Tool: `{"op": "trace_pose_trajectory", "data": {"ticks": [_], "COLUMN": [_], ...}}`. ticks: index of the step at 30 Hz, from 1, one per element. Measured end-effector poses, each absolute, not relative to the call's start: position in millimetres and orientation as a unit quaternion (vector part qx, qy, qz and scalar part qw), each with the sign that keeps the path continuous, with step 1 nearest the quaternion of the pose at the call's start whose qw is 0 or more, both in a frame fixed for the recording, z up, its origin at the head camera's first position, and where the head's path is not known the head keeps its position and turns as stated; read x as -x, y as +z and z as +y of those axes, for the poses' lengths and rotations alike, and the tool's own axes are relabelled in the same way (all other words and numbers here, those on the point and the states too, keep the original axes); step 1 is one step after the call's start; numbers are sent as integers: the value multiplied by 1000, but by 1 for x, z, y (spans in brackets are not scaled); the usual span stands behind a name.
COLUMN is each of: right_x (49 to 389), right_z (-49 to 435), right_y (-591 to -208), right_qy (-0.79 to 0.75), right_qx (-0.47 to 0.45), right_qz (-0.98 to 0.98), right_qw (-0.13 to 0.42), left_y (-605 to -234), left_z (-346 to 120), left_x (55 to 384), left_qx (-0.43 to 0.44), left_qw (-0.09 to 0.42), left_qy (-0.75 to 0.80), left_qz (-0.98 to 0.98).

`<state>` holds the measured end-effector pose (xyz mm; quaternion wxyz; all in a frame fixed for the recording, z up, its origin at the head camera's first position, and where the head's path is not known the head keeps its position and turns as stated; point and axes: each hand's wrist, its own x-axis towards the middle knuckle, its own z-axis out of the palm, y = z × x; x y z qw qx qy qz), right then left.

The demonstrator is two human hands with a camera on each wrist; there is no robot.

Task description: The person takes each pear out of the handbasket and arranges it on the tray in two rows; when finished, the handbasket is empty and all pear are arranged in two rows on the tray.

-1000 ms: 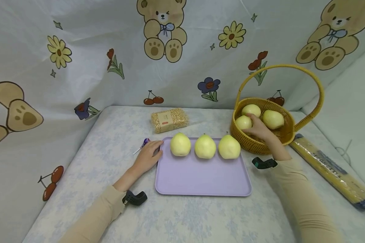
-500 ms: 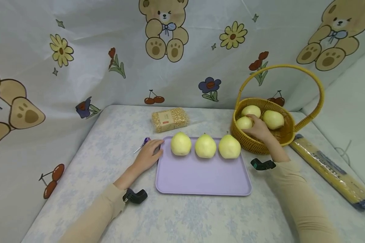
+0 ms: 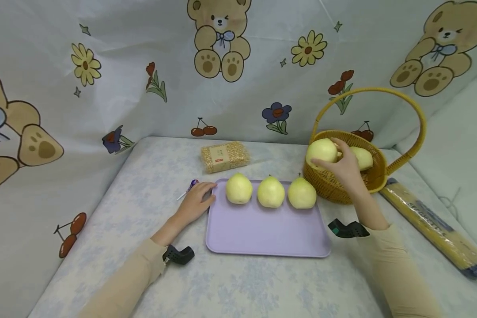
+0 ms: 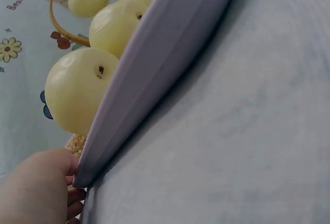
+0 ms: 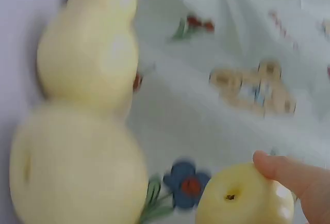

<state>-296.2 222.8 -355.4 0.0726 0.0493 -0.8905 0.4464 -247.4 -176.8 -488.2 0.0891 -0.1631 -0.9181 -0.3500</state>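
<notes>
My right hand (image 3: 343,165) grips a pale yellow pear (image 3: 321,152), raised over the left side of the wicker basket (image 3: 330,187). In the right wrist view its thumb lies on this pear (image 5: 242,198). Another pear (image 3: 362,158) sits in the basket, partly behind the hand. At the upper left corner of the lilac tray (image 3: 268,234), my left hand (image 3: 194,203) holds the rim, thumb against the edge in the left wrist view. Three pears, a left one (image 3: 239,188), a middle one (image 3: 270,192) and a right one (image 3: 301,193), stand in a row along the tray's far side.
Behind the tray lies a clear bag of grains (image 3: 224,157). A purple lollipop (image 3: 192,183) is beside the left hand. On the right, a long yellow spaghetti packet (image 3: 433,225) lies slanted. The basket's tall handle (image 3: 419,119) arches above it. A bear-print cloth (image 3: 143,44) hangs behind.
My right hand has lifted a pear up from the basket's left side, so it now shows higher and larger. The left hand stays at the tray corner. The view has shifted slightly.
</notes>
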Motion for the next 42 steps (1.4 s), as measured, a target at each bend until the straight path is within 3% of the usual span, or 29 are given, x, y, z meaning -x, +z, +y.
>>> {"op": "trace_pose_trajectory", "data": {"ticks": [6, 13, 23, 33, 42], "right_x": [253, 211, 184, 182, 180], "right_z": [172, 126, 90, 81, 82], "right_y": [-350, -370, -415, -438, -440], "right_qy": [480, 493, 487, 484, 457], "right_qx": [-133, -205, -227, -272, -315], "right_qz": [-867, -845, -839, -830, -830], "right_qw": [30, -29, -89, -49, -58], "left_y": [-486, -485, -486, -485, -484], "left_z": [-177, -175, -175, -177, -176], "left_x": [249, 248, 246, 245, 245], "left_qx": [164, 161, 167, 163, 162], "left_qw": [83, 84, 88, 89, 91], "left_qy": [-353, -358, -356, -355, -354], "left_qz": [-917, -916, -915, -916, -916]}}
